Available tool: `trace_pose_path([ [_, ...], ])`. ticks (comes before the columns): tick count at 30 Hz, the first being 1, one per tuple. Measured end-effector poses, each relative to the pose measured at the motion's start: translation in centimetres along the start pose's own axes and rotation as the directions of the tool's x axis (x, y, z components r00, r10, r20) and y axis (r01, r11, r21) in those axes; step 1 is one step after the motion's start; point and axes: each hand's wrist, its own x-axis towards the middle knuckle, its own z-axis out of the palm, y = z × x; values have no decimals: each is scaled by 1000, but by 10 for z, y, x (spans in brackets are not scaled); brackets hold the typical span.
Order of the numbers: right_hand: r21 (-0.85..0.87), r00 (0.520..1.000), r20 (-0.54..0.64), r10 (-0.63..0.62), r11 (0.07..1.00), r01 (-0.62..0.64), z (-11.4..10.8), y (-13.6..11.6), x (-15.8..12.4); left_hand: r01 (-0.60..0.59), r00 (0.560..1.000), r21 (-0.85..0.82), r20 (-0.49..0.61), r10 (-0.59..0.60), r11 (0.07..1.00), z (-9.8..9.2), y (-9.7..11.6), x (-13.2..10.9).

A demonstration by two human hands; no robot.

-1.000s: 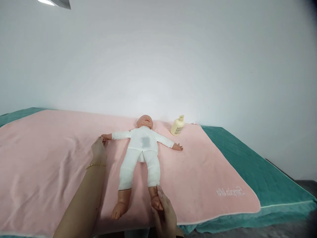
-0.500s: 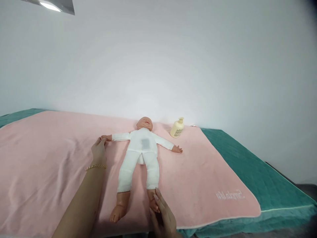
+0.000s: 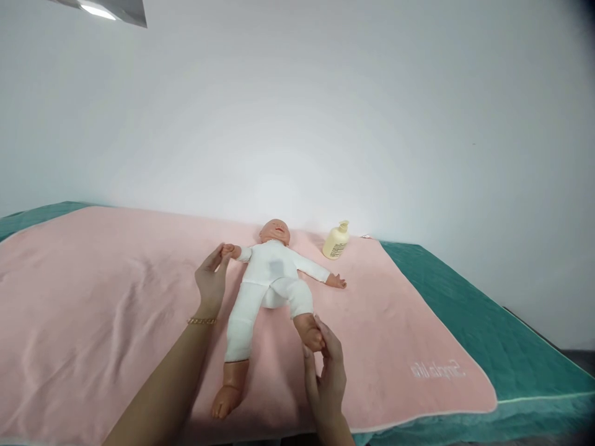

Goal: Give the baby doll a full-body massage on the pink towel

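A baby doll with a white cloth body lies on its back on a pink blanket, head toward the wall. My left hand, with a gold bracelet at the wrist, pinches the doll's hand on the left side and holds that arm raised. Around the doll's foot on the right side, my right hand is closed, thumb below and fingers along its outer side. That leg is lifted and bent at the knee. The doll's other leg lies straight, and its other arm stretches out to the right.
A pale yellow pump bottle stands on the blanket right of the doll's head. Under the blanket, a green cover shows along the right and front edges. A white wall rises behind. A lamp hangs at upper left.
My left hand has moved right and up, bringing the doll's hand in toward its body. My right hand has raised the doll's foot up and to the right, bending the leg.
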Motion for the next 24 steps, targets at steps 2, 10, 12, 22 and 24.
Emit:
trace_pose_path([
  [2,6,1000,22,6,1000,-7,4,2,11,-49,994,110,107,38,993,4,3,-9],
  [10,13,997,81,5,1000,-6,16,8,29,-583,727,222,572,381,781,9,-8,-11],
  [12,24,995,98,0,1000,-2,19,10,31,-642,657,204,644,393,739,8,-10,-7],
  [22,15,992,112,-49,999,48,29,12,41,-610,555,189,795,244,770,8,-8,-3],
  [24,10,992,112,-51,999,50,29,12,41,-582,568,198,793,220,788,8,-8,-3],
])
